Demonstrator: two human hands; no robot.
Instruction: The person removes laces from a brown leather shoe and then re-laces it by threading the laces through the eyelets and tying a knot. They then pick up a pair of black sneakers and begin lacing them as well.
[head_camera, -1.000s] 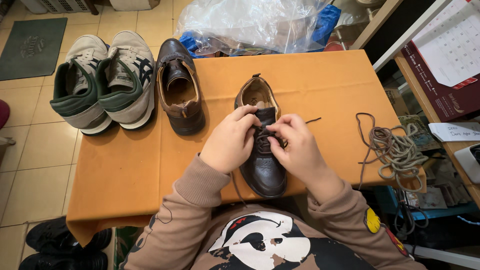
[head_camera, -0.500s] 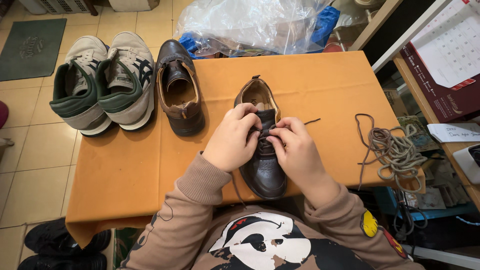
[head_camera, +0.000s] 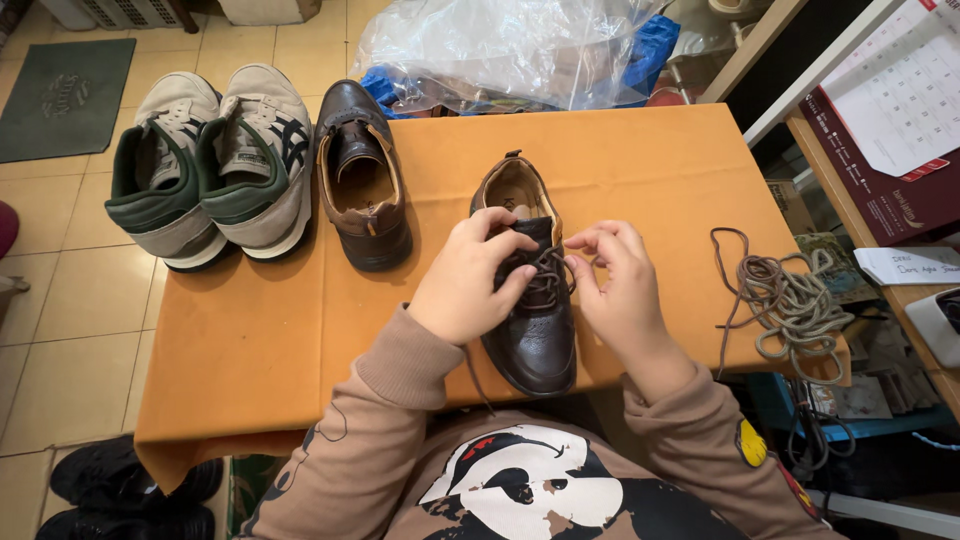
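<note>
Both hands on dark brown leather shoe, mid-table on orange cloth: left hand and right hand each pinch brown lace. Risk: uneven pull slips lace out of an eyelet. Loose lace pile lies right.

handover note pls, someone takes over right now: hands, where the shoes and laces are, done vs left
Left hand: on the dark brown shoe at table centre, fingers at the tongue.
Right hand: pinching the lace at the upper eyelets.
Done: lace threaded through the eyelets.
Left: no bow or knot visible yet; second brown shoe looks unlaced.
Spare laces piled at the right edge of the orange table; sneaker pair far left.
</note>
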